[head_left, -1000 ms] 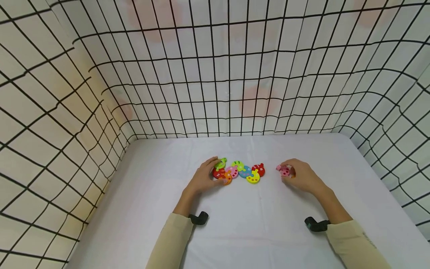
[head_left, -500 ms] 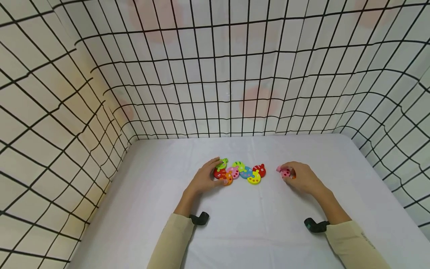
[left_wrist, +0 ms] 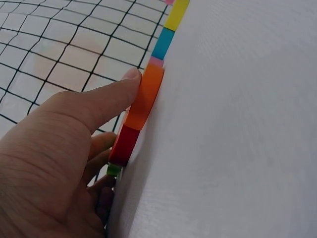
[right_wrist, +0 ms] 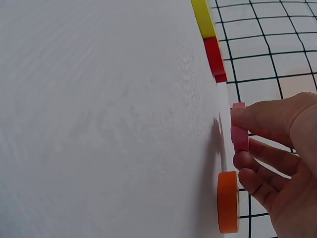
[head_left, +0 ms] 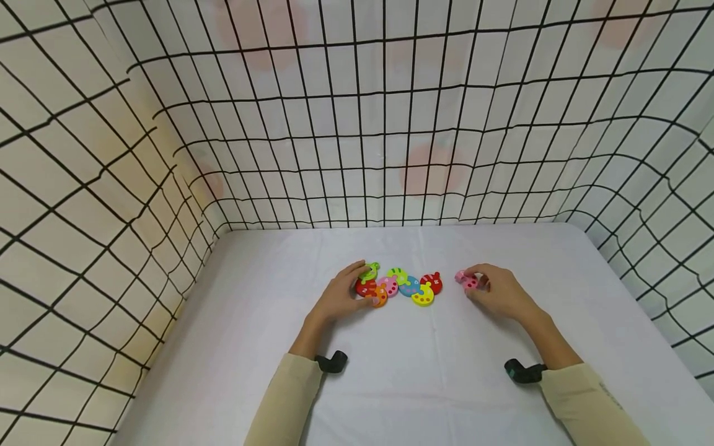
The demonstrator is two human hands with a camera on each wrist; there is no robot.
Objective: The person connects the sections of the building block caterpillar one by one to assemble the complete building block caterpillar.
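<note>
Flat, numbered puzzle pieces in several colours interlock in a wavy row on the white tabletop. My left hand grips the row's left end, fingers by the green head piece and thumb against the orange piece. The red piece sits between them. Right of the row, my right hand pinches a pink spotted puzzle piece between thumb and fingers. In the right wrist view that pink piece is held just off the cloth. A separate orange piece lies below the fingers.
The row goes on through blue and yellow to a red piece at its right end. A gap separates it from the pink piece. Black-grid netting rises behind the white table and along both sides.
My right hand has shifted slightly left with the pink piece, bringing it a little closer to the row. My left hand keeps its place at the row's left end.
</note>
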